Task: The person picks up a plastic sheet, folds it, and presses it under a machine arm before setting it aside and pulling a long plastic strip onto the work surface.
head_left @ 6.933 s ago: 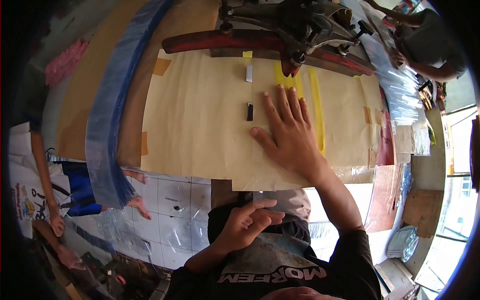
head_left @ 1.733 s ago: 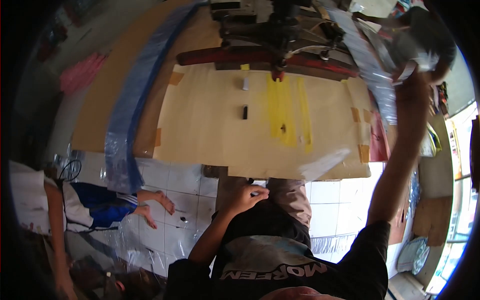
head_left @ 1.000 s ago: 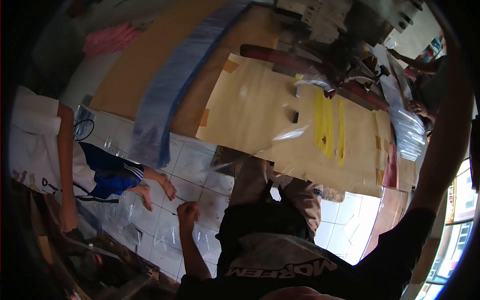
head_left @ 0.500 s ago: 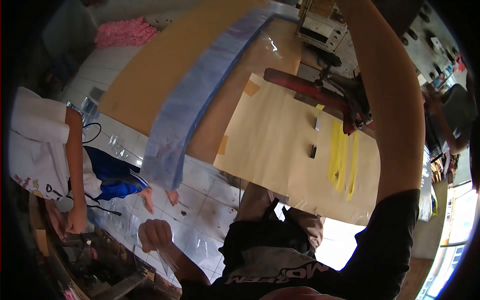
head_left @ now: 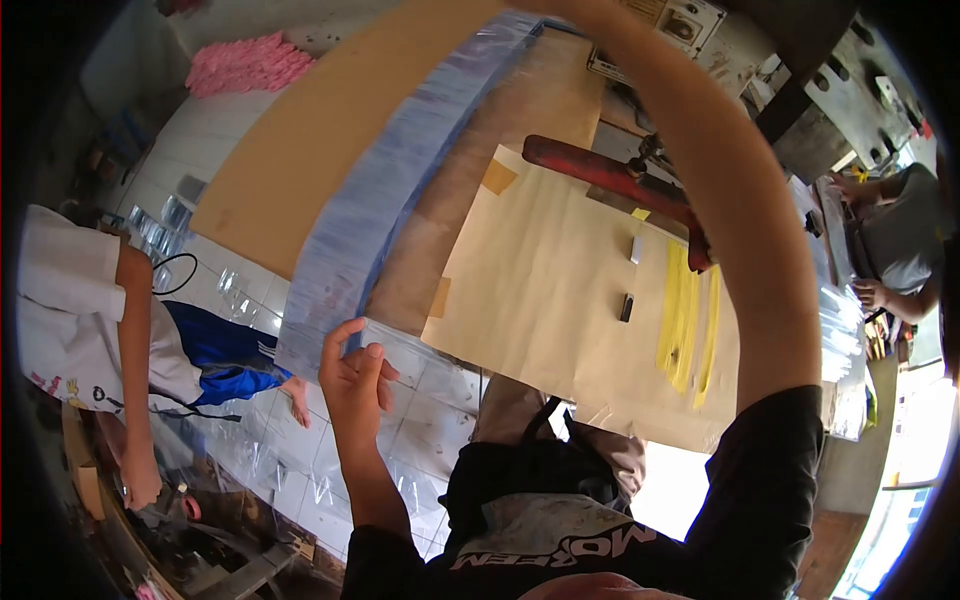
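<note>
A long stack of bluish clear plastic sheets (head_left: 375, 190) lies lengthwise on a brown board (head_left: 290, 140). My left hand (head_left: 355, 380) is at the stack's near end, fingers apart, with nothing visible in it. My right arm reaches across to the far end, where my right hand (head_left: 550, 6) is partly cut off by the top edge; its fingers are hidden. Right of the stack, a tan paper-covered board (head_left: 545, 260) bears yellow strips (head_left: 678, 320), a small black block (head_left: 627, 307) and a small pale block (head_left: 636, 249).
A red machine arm (head_left: 610, 180) extends over the paper-covered board. At the left stands a person in a white shirt (head_left: 75, 290); another person in grey (head_left: 900, 230) works at the far right. A pink pile (head_left: 245, 65) sits at the back, and plastic pieces lie on the tiled floor (head_left: 430, 400).
My left hand has risen from the lower left, where it was closed on a clear plastic strip, and opened beside the stack. My right arm has swung left toward the stack's far end.
</note>
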Action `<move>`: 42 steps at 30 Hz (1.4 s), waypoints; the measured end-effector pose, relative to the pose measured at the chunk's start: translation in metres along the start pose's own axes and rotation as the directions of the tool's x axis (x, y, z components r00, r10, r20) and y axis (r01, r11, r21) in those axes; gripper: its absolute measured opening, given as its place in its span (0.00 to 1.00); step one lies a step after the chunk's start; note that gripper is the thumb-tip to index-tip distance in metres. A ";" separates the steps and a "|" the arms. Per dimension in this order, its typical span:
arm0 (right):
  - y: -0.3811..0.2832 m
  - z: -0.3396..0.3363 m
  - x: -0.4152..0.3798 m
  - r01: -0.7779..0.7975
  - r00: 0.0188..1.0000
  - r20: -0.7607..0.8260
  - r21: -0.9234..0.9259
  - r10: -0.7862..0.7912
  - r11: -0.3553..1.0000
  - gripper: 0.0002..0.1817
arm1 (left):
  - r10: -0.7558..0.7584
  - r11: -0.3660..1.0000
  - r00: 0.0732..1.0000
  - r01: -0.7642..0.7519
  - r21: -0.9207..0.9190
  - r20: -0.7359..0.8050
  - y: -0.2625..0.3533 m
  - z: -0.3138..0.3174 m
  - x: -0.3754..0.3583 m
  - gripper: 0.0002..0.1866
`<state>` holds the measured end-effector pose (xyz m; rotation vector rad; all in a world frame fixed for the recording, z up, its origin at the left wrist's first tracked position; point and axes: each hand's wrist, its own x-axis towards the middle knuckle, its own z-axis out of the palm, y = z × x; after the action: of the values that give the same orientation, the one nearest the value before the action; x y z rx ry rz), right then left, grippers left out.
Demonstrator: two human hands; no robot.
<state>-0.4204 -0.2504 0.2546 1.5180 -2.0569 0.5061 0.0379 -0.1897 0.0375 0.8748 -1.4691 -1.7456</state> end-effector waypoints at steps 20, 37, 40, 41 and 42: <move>-0.156 0.094 -0.175 -0.619 0.613 0.688 0.111 0.389 0.778 0.50 | 0.002 0.988 0.991 -0.023 0.150 0.136 0.016 -0.052 -0.018 0.18; -0.068 0.149 -0.098 -0.744 0.651 0.630 0.640 0.424 0.191 0.38 | 0.357 0.196 0.754 -0.638 0.745 0.552 0.004 0.079 0.035 0.26; -0.026 0.136 -0.076 -0.676 0.735 0.449 0.543 0.508 0.498 0.34 | 0.331 0.200 0.768 -0.626 0.754 0.549 0.002 0.076 0.034 0.27; -0.009 0.132 -0.067 -0.656 0.755 0.369 0.420 0.542 0.627 0.32 | 0.325 0.209 0.774 -0.619 0.757 0.544 0.002 0.076 0.035 0.27; 0.006 0.129 -0.062 -0.641 0.765 0.313 0.282 0.563 0.714 0.31 | 0.325 0.207 0.774 -0.619 0.757 0.544 0.002 0.075 0.035 0.27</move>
<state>-0.4368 -0.2770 0.1151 1.0606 -2.7558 1.0873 -0.0439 -0.1793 0.0472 0.5032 -2.6452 -0.3991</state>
